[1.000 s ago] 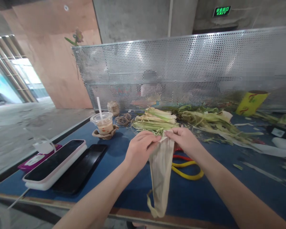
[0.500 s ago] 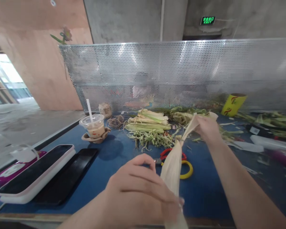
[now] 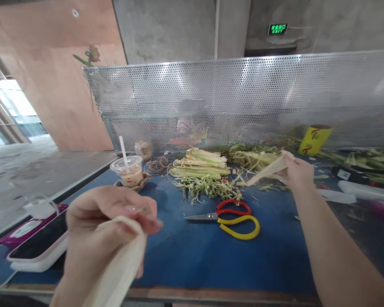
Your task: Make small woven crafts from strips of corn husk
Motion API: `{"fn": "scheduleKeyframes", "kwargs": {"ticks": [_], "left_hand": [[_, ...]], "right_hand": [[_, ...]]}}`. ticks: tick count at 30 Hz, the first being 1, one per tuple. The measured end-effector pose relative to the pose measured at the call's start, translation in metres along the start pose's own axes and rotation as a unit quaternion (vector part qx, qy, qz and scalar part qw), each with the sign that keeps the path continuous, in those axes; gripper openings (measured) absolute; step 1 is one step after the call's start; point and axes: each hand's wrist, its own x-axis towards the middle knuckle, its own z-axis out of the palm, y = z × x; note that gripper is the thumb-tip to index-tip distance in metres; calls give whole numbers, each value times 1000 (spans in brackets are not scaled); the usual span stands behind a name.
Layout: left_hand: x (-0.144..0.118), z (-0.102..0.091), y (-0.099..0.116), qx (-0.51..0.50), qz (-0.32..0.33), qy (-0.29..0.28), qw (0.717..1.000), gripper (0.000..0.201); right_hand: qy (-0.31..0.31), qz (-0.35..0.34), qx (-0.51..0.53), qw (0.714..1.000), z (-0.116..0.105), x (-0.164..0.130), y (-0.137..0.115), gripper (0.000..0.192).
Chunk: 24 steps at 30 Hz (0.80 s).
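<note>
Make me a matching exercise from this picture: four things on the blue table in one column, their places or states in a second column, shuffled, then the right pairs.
1. scissors
2. drink cup
3. husk strip
4. yellow cup

A. tilted at the perforated screen
B. holds a straw
C. lying flat, mid-table
D. pinched in the right hand

Pairs: 1-C, 2-B, 3-D, 4-A

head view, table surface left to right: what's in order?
phone → drink cup → twine coil → stacked husks → scissors → right hand with a husk strip → yellow cup
</note>
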Motion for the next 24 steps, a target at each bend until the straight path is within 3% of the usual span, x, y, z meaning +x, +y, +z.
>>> {"fn": "scheduleKeyframes", "kwargs": {"ticks": [1,3,5,9,11,14,17,21,24], "left_hand": [[1,0,0,-57,-36,45,997,10],[6,5,-4,-103,-85,-31,991,13],[18,19,-15,-53,-129,-84,987,15],[39,56,-46,66,-167,-121,976,17],[40,71,-58,65,-191,-143,969,19],[33,83,-70,-19,-262,-168,950,22],[23,85,-74,-88,-309,-164,933,20],[17,84,-75,-128,-347,-160,915,20],[17,85,-74,-171,-373,-162,897,25]], "right_hand": [[-7,-10,2,1000,0,0,0,25],[-49,-32,10,998,3,-4,-3,20],[-140,-46,21,989,9,-15,-8,18],[-371,-36,30,927,23,-55,-19,16],[-440,-32,22,897,28,-78,-22,18],[-506,-55,-34,860,31,-107,-23,22],[-525,-78,-42,846,34,-127,-18,23],[-483,-112,-42,868,40,-135,-9,27],[-473,-83,-47,876,41,-136,-7,30]]}}
